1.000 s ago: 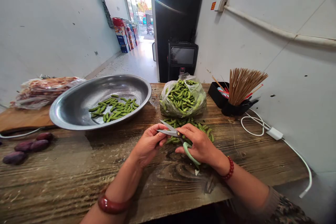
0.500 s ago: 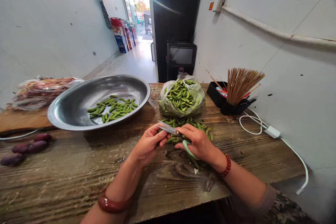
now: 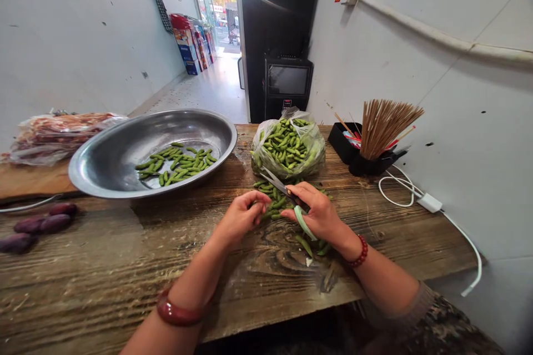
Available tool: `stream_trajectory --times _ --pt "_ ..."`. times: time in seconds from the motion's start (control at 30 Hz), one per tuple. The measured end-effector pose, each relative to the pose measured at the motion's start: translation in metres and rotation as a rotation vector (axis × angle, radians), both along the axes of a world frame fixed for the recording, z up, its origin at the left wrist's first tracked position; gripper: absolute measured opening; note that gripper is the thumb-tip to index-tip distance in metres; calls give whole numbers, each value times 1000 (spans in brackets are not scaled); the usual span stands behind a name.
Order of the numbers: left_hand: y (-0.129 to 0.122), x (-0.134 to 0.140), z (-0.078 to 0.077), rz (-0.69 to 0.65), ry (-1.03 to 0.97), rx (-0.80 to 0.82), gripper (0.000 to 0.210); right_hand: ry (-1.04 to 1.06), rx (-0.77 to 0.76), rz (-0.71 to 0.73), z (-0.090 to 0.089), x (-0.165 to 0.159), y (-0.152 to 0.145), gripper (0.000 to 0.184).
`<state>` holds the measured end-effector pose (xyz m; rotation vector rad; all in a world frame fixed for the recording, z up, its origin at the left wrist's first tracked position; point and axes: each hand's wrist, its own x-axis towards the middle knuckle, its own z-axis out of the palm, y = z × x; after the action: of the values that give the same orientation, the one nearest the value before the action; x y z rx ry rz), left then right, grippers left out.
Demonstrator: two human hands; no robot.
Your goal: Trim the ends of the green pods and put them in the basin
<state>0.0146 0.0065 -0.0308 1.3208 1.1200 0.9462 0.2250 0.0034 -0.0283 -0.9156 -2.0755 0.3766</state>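
My right hand [image 3: 321,212] is wrapped round scissors [image 3: 305,224] with pale green handles, their blades slightly parted and pointing away to the left. Just left of them my left hand [image 3: 241,217] has its fingers curled together in a pinch; whatever may be in it is hidden. Loose green edamame pods [image 3: 275,204] lie on the wooden table [image 3: 175,266] beneath and beyond both hands. Behind this pile stands an open clear plastic bag [image 3: 315,162] full of pods. To the left, a wide steel basin [image 3: 100,186] holds more pods on its bottom.
Purple oval vegetables [image 3: 56,223] lie at the left, near a bagged reddish bundle [image 3: 62,136] on a board. Thin wooden skewers [image 3: 385,127] stand in a black holder [image 3: 370,166] at the right. A white cable [image 3: 462,238] runs along the right edge. A dark speaker-like box [image 3: 288,80] stands behind.
My left hand has drawn slightly away from the scissors, its fingers now curled in. The scissors' blades have swung to point more forward and opened a little. The view has tilted down slightly.
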Motion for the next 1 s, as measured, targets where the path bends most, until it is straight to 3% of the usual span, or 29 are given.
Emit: stream_trajectory --times 0.13,0.27,0.37,0.47,0.57,0.7,0.8,1.0 --pt "1 2 -11 -70 585 354 12 -12 -8 5 2 -1 -2 47" --pt "0 2 -13 -108 834 374 7 -44 -17 -1 3 -2 -3 47" --pt "2 0 -10 -95 735 370 5 -42 -10 -1 3 -2 -3 45" --pt "3 -3 -2 -22 444 314 5 -12 -6 0 3 -1 -1 44" --pt "1 -7 9 53 147 201 14 25 -29 3 3 0 0 43" --pt "-6 -8 15 56 -105 -5 24 23 -90 10 4 1 1 45" --pt "-8 -6 15 58 -169 -54 31 -31 -139 29 4 0 -1 49" --pt "-9 -4 17 37 -109 48 21 -75 -175 86 4 -2 -3 53"
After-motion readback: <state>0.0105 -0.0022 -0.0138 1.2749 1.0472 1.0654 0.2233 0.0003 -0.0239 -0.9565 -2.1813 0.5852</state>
